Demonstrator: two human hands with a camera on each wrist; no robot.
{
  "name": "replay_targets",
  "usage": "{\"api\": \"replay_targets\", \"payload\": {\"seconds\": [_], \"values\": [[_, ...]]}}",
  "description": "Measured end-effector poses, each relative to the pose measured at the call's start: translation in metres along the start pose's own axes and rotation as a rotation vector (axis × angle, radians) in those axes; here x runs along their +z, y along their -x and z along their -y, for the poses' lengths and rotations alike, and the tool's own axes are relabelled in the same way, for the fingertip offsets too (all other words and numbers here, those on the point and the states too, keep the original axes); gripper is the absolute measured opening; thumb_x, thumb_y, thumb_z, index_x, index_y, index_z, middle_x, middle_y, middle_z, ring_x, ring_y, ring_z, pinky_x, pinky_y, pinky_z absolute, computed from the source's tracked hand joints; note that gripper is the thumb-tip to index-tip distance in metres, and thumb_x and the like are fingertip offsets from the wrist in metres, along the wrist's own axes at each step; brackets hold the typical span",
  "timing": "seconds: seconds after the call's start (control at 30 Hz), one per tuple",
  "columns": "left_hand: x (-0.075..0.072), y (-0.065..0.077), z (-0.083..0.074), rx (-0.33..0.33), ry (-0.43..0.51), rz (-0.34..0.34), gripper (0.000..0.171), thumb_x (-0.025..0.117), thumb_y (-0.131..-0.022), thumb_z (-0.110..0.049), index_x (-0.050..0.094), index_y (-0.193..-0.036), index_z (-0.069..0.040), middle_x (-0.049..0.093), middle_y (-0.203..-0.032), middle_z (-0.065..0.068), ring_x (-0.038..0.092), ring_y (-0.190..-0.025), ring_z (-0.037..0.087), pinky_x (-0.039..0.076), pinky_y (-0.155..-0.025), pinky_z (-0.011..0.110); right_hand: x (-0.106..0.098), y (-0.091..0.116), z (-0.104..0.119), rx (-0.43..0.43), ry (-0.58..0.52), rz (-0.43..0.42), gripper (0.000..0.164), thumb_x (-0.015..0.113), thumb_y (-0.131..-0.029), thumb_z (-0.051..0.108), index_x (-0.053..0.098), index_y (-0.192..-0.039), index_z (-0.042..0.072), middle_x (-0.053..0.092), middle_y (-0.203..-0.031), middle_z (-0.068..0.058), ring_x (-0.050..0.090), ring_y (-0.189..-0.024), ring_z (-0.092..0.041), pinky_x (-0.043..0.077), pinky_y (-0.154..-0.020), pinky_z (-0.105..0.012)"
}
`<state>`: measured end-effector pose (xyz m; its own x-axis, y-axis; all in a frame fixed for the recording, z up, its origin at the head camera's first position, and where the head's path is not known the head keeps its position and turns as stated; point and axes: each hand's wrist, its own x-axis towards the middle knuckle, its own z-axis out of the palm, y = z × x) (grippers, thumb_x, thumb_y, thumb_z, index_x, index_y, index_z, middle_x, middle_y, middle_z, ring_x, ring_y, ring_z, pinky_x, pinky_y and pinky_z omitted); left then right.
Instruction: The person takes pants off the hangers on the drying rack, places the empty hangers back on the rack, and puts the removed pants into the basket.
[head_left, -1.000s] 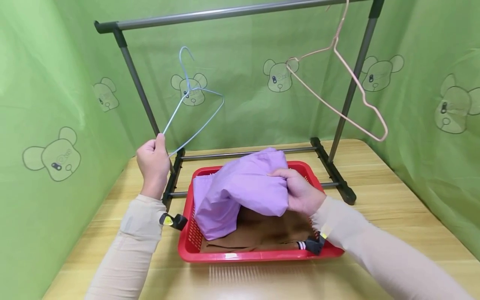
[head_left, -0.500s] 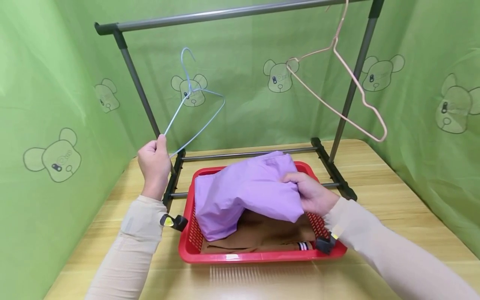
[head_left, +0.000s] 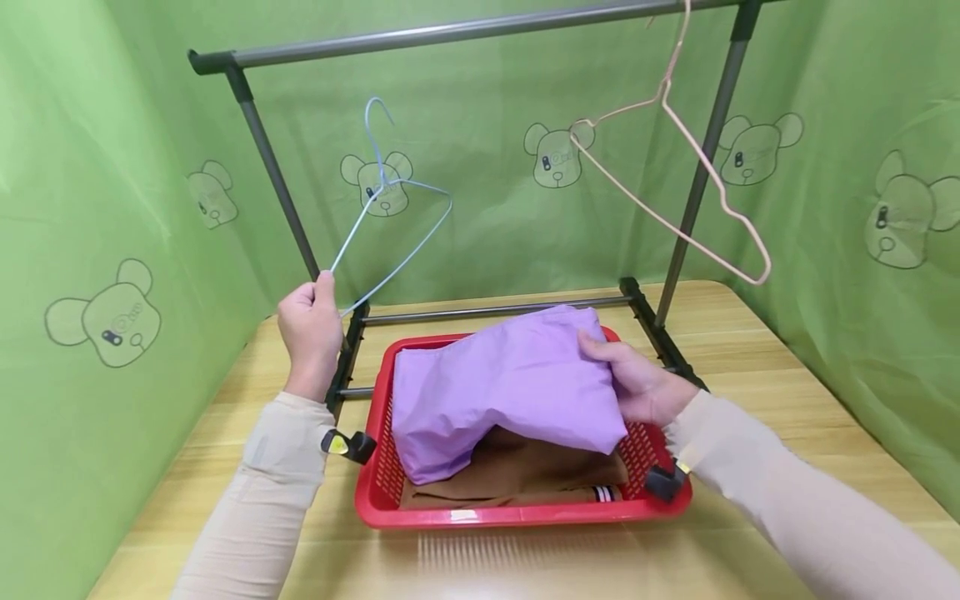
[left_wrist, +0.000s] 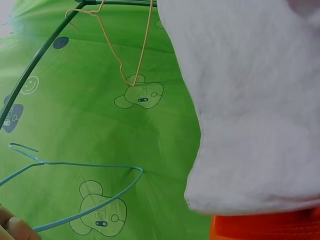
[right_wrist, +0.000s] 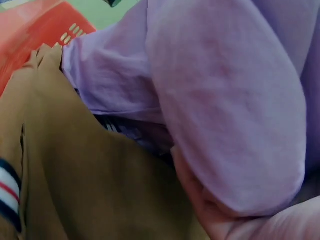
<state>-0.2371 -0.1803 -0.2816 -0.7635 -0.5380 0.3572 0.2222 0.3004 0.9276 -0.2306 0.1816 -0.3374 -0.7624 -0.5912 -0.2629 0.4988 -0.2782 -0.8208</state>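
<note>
Both hands are busy: my left hand (head_left: 310,323) pinches a thin blue wire hanger (head_left: 390,218); my right hand (head_left: 637,377) grips crumpled purple cloth (head_left: 502,383) over the red plastic basket (head_left: 495,512).

Staged laundry booth: green backdrop (head_left: 480,208), garment rack (head_left: 420,35)

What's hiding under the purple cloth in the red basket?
Under the crumpled purple cloth lies a brown garment with a striped cuff, inside the red plastic basket. The right hand grips the purple cloth. Anything deeper beneath the brown garment is covered.
</note>
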Motion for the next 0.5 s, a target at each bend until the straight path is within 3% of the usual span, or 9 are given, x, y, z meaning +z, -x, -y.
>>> {"api": "replay_targets", "payload": {"seconds": [0.3, 0.5], "values": [[0.0, 0.0, 0.001, -0.001, 0.02, 0.0, 0.047, 0.054, -0.099, -0.028, 0.041, -0.057, -0.012, 0.033, -0.048, -0.008, 0.03, -0.046, 0.006, 0.022, -0.043, 0.021, -0.006, -0.001, -0.001, 0.056, 0.115, -0.02, 0.033, 0.069, -0.091, 0.028, 0.048, -0.111, 0.012, 0.066, -0.097, -0.002, 0.066, -0.087, -0.014, 0.056, -0.079, -0.032], [0.0, 0.0, 0.0, -0.002, -0.001, 0.01, 0.047, 0.053, -0.099, -0.03, 0.041, -0.058, -0.012, 0.033, -0.049, -0.006, 0.03, -0.047, 0.008, 0.022, -0.043, 0.021, -0.013, 0.0, -0.003, 0.032, 0.249, -0.068, 0.022, 0.066, -0.091, 0.009, 0.056, -0.111, 0.013, 0.067, -0.097, -0.004, 0.066, -0.084, -0.015, 0.055, -0.075, -0.03]]}}
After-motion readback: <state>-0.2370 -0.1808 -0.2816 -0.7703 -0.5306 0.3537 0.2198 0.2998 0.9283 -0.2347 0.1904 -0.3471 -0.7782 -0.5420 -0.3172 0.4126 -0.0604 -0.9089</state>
